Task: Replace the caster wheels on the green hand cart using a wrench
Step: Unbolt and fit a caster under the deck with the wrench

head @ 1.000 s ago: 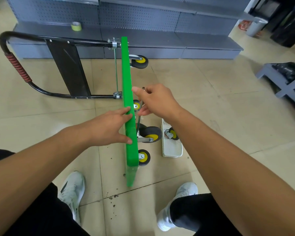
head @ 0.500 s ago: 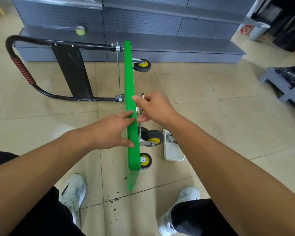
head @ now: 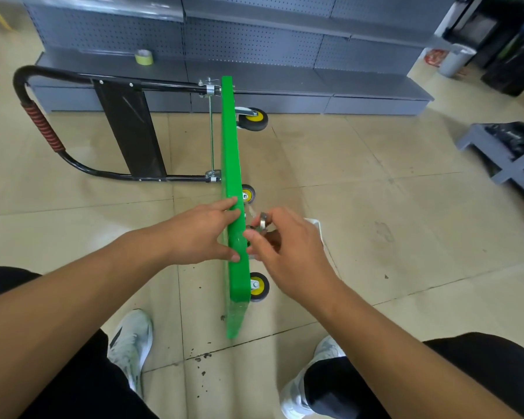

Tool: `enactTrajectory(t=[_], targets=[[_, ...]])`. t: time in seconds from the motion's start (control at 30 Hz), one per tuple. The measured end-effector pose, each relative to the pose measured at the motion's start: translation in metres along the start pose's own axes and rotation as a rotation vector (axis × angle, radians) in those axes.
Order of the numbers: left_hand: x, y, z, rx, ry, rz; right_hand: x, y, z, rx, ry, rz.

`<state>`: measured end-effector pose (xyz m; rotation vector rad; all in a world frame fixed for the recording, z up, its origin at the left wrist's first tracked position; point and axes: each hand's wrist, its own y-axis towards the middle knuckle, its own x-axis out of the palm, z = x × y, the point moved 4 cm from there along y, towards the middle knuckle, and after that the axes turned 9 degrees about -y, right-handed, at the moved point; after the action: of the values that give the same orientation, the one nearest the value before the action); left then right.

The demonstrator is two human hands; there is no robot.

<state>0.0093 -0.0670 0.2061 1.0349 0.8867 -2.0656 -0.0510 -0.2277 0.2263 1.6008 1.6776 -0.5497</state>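
The green hand cart [head: 232,140] stands on its side edge, its black handle [head: 43,131] lying to the left. My left hand [head: 200,234] holds the deck's upper edge, index finger and thumb hooked over it. On the underside, my right hand [head: 288,252] grips a metal wrench [head: 262,221] close to the deck; only its ring end shows above my fingers. Three yellow-hubbed caster wheels are visible: far [head: 253,119], middle [head: 248,193] and near [head: 259,286]. My right hand hides the caster and whatever the wrench sits on.
A white tray [head: 316,225] lies on the tiled floor, mostly behind my right hand. Grey pegboard shelving [head: 254,49] with a roll of yellow-green tape [head: 144,57] runs along the back. A low grey stand [head: 508,152] is at the right. My shoes [head: 130,343] flank the cart's near end.
My right hand has moved down along the underside toward me with the wrench and now covers the big caster and most of the tray. My left hand stays on the deck edge.
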Motion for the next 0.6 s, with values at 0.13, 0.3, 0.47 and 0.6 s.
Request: enactTrajectory(t=[0.13,0.3,0.47,0.6], targets=[[0.0,0.0,0.0,-0.012,0.002,-0.012,-0.005,-0.026,0.0,-0.112,-0.126,0.06],[0.0,-0.001,0.0,-0.017,0.003,-0.011,0.003,-0.054,0.001,-0.138,-0.27,-0.075],[0.002,0.001,-0.004,-0.01,-0.003,-0.001,0.009,-0.069,0.002,-0.135,-0.238,-0.073],[0.003,0.001,-0.005,-0.006,-0.001,-0.002,0.019,-0.082,0.002,-0.188,-0.287,0.031]])
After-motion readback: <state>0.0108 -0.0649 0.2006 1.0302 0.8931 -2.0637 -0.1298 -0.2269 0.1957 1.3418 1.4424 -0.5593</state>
